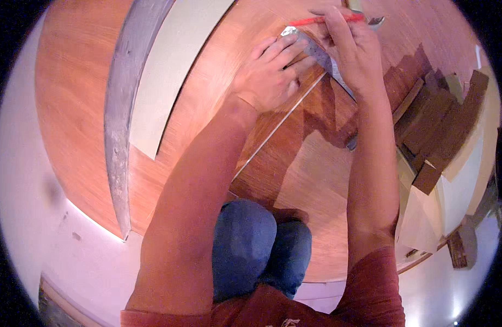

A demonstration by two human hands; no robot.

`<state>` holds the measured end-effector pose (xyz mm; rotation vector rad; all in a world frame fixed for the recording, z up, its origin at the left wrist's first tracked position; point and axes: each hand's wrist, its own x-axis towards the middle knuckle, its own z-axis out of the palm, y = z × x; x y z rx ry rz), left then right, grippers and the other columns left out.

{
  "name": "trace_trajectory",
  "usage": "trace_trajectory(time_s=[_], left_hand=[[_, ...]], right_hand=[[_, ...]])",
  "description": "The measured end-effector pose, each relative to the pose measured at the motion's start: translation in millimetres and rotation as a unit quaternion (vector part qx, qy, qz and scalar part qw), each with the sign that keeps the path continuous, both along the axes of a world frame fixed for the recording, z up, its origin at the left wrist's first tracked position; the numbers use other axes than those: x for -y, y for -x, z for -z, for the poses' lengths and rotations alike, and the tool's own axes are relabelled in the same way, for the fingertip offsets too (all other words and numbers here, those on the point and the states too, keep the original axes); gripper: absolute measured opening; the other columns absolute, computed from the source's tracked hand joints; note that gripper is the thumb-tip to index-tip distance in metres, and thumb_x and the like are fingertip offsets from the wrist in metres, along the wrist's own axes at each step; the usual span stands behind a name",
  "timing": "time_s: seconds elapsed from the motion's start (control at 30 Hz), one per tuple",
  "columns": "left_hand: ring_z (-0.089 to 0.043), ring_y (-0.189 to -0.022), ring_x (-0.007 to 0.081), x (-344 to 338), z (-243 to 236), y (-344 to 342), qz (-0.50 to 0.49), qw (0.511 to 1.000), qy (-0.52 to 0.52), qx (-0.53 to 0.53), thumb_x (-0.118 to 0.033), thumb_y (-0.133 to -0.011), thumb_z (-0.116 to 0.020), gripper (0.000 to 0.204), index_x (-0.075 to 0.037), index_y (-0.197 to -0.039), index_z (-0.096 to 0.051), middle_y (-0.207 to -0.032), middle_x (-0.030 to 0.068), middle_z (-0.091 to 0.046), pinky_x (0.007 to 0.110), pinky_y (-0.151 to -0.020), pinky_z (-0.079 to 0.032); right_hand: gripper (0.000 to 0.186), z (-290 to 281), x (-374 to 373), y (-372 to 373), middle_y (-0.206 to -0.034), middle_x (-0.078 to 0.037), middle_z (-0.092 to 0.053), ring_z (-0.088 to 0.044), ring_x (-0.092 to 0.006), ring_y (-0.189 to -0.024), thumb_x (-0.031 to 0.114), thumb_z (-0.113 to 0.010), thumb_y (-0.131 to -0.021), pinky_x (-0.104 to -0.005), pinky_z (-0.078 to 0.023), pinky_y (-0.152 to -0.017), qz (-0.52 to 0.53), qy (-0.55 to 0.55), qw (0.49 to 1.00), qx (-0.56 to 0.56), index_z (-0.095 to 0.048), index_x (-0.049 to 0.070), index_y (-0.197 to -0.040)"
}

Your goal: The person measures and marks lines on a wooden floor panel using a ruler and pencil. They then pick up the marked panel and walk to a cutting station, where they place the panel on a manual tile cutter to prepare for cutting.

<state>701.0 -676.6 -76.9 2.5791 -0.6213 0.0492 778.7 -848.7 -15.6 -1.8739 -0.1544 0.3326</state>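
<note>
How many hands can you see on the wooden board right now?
2. The left hand presses flat on a metal ruler; the right hand, just beside it, holds a red pencil.

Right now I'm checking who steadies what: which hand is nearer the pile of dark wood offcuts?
Right. The right hand holds a red pencil just left of the pile of dark wood offcuts; the left hand presses the metal ruler farther away.

Smooth reddish wood panel (82, 109) under my hands, dull grey metal ruler (321, 54), glossy red pencil (321, 20), dark wood offcuts (441, 131), matt pale board (174, 65).
</note>
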Motion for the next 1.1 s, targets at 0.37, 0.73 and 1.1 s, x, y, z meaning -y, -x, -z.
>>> trace_trajectory(time_s=[0.37, 0.73, 1.1], left_hand=[[-0.047, -0.136, 0.022, 0.5, 11.2, 2.3, -0.013, 0.999, 0.02, 0.04, -0.018, -0.078, -0.065, 0.052, -0.021, -0.13, -0.065, -0.141, 0.0024, -0.057, 0.044, -0.112, -0.038], [-0.045, -0.138, 0.0187, -1.0, 15.6, 3.7, -0.013, 0.999, -0.005, 0.048, -0.026, -0.086, -0.062, 0.04, -0.021, -0.125, -0.069, -0.14, 0.0008, -0.058, 0.042, -0.114, -0.034], [-0.044, -0.138, 0.0167, 1.4, 15.2, 3.9, -0.021, 0.998, -0.016, 0.051, -0.026, -0.085, -0.061, 0.042, -0.024, -0.127, -0.068, -0.14, -0.0012, -0.058, 0.041, -0.115, -0.034]], right_hand=[[0.023, 7.2, -25.9, -24.1, -0.085, -0.007, -0.057, -0.056, -0.0178, -0.08, 0.021, -0.05, -0.104, -0.0339, -0.047, -0.074, -0.079, 0.107, 0.99, 0.052, -0.055, 0.001, -0.095], [0.025, -3.3, -30.0, -31.6, -0.079, -0.017, -0.057, -0.059, -0.0308, -0.078, 0.019, -0.05, -0.101, -0.0395, -0.048, -0.075, -0.136, 0.149, 0.978, 0.063, -0.055, -0.002, -0.089], [0.022, 4.6, -31.8, -30.2, -0.085, -0.026, -0.059, -0.059, -0.0434, -0.082, 0.015, -0.047, -0.1, -0.0464, -0.047, -0.073, -0.17, 0.18, 0.949, 0.197, -0.054, -0.003, -0.092]])
